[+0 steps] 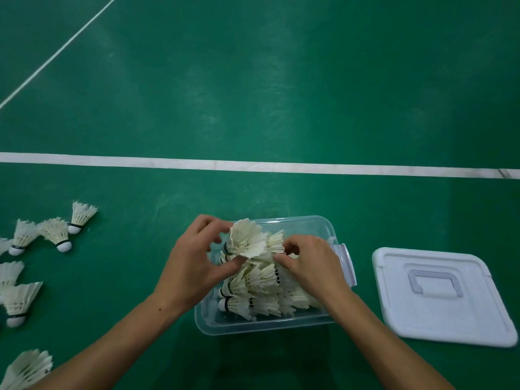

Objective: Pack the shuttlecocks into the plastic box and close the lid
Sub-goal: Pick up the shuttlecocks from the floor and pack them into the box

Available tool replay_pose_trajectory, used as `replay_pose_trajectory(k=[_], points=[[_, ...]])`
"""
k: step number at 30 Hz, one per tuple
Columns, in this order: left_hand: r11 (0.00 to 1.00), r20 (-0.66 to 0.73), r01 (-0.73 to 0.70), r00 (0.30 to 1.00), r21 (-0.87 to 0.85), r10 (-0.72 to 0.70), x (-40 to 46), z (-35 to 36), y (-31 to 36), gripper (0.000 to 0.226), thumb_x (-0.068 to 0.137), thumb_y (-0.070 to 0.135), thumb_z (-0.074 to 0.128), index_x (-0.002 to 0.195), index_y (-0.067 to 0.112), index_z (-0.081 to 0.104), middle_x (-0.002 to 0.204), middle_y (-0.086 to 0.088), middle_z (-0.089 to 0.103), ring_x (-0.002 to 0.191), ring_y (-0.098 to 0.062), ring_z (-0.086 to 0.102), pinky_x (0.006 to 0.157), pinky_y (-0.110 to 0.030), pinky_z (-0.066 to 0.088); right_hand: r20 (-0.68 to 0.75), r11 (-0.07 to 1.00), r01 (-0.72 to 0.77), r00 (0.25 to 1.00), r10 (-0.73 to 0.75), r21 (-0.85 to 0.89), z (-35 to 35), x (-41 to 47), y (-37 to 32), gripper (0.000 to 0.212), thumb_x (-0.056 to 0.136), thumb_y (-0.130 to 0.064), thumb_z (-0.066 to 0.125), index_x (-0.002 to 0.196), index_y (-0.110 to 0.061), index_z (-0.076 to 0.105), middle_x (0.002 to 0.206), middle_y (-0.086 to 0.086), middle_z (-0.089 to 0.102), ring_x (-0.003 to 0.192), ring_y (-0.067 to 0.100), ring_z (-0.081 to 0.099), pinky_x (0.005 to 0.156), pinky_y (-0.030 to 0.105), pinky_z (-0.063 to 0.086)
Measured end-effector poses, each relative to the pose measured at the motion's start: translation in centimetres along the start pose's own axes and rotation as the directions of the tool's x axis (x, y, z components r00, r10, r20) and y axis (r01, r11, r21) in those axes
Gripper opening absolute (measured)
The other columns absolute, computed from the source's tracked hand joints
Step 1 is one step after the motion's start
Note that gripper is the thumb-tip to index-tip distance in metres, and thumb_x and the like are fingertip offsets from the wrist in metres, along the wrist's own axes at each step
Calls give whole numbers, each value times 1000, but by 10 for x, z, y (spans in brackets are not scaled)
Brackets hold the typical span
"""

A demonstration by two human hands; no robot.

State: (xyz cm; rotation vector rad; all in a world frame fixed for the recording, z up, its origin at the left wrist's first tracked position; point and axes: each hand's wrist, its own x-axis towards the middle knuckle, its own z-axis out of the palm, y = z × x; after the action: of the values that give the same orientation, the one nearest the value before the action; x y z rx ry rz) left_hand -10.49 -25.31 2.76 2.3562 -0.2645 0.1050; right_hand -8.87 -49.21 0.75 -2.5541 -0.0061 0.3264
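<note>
A clear plastic box (306, 224) stands open on the green floor, holding several white feather shuttlecocks (259, 291) laid in rows. Over its far end my left hand (194, 263) grips a shuttlecock (246, 240) by its cork end, feathers fanned toward the right. My right hand (306, 263) reaches in from the right, its fingertips pinching the feathers of a shuttlecock (277, 242) just behind the held one. The white lid (439, 294) with a moulded handle lies flat on the floor to the right of the box.
Several loose shuttlecocks (57, 235) lie scattered on the floor at the left, down to the lower left corner (26, 370). A white court line (253, 166) crosses the floor beyond the box. A thinner diagonal line (56, 53) runs at the upper left.
</note>
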Motion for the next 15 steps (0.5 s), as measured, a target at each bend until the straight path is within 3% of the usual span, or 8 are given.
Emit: replay_pose_trajectory(k=[2,4,10,15], points=[[998,18,-42,999,52,41,3,0,5,46,76,50,78,117,33,68,111,22,65,99,-1,61,78,-30,54,55,998,-21,998,18,67,-9,-2,4,37,91,-49,75,120,-27,72,117,-13,72,105,6,65,92,31,55],[991,25,-84,996,107,82,7,1,10,43,77,54,72,116,37,66,103,24,65,94,-3,61,75,-35,55,35,994,-22,999,18,107,-23,-9,6,44,90,-49,76,128,-29,69,122,-17,69,112,4,63,100,33,53],[966,24,-175,985,189,173,18,14,27,42,82,46,79,121,34,68,103,15,63,93,-11,59,68,-37,55,-120,941,130,988,-97,314,-48,-30,-7,29,89,-39,73,118,-37,72,112,-29,69,108,-4,63,86,27,57],[956,32,-188,982,227,186,29,25,40,40,83,44,82,120,35,69,101,13,64,91,-14,59,65,-38,53,-236,931,257,952,-197,258,-49,-33,-12,27,84,-43,62,109,-37,73,104,-32,69,113,2,60,89,35,57]])
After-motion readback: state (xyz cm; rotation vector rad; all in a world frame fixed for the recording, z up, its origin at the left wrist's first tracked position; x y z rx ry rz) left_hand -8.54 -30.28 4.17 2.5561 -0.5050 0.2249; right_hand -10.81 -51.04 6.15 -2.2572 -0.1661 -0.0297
